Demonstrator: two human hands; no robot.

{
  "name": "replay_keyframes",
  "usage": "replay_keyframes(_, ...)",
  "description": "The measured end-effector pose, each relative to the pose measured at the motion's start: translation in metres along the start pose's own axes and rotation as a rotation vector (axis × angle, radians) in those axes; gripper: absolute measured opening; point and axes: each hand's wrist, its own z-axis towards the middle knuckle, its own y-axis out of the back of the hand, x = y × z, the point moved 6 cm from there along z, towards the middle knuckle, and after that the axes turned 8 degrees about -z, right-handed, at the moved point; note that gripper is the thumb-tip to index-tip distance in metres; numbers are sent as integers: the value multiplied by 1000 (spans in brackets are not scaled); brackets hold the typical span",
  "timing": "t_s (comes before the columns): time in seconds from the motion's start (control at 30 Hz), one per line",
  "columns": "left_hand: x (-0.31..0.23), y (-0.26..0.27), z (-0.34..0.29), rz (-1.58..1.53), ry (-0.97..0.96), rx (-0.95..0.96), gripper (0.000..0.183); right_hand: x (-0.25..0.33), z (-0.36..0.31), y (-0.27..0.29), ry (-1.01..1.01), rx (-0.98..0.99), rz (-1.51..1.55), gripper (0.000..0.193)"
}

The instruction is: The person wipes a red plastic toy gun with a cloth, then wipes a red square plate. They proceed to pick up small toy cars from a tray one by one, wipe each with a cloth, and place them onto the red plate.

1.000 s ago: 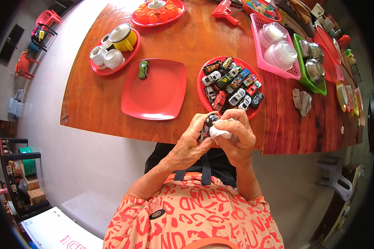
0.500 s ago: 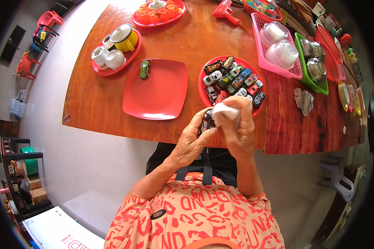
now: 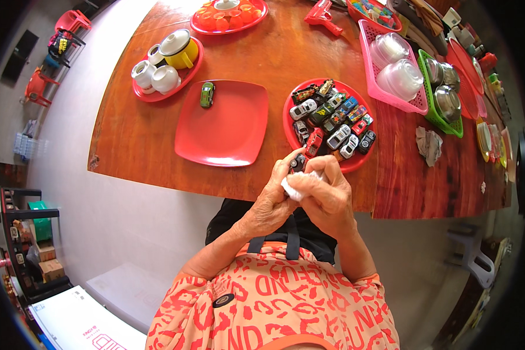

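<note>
My left hand (image 3: 269, 201) is closed around a dark toy car (image 3: 297, 164) at the table's near edge; most of the car is hidden by fingers. A crumpled white tissue (image 3: 297, 185) is pinched in my right hand (image 3: 331, 198) and pressed against that car. Just beyond my hands, a round red plate (image 3: 289, 129) bears several toy cars in white, red, blue, black and other colours. To the left lies a squarish red plate (image 3: 221, 128), with one green toy car (image 3: 207, 94) near its far left corner.
Farther back stand a red tray (image 3: 196, 70) with white cups and a yellow pot (image 3: 184, 57), and a red tray of orange cups (image 3: 227, 29). A red toy gun (image 3: 322, 17), pink basket (image 3: 372, 70), green basket (image 3: 430, 114) and crumpled paper (image 3: 429, 146) lie to the right.
My right hand with the tissue has come down and toward me, onto the toy car. The car has turned in my left hand, and more cars on the round plate now show.
</note>
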Motion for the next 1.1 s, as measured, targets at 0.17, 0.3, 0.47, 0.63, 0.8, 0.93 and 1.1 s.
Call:
replay_keyframes(0.17,0,-7,-1,-78,-38,65,65,-7,22,4,-58,-159,18,14)
replay_keyframes(0.3,1,-2,-3,-186,110,54,65,-39,12,-14,-517,-213,528,10)
replay_keyframes(0.47,1,0,-4,-404,237,1,70,-33,13,-12,-336,-260,244,18)
replay_keyframes(0.63,-1,7,1,-649,203,-121,76,-8,3,-11,-103,-162,-62,35)
replay_keyframes(0.8,-5,20,6,-889,78,-24,82,5,-9,-8,-52,136,95,40)
replay_keyframes(0.93,-3,10,5,-972,136,-29,79,5,9,9,-34,-231,-114,37)
replay_keyframes(1.1,-5,4,1,-865,167,-103,71,6,13,-22,47,-68,-225,43)
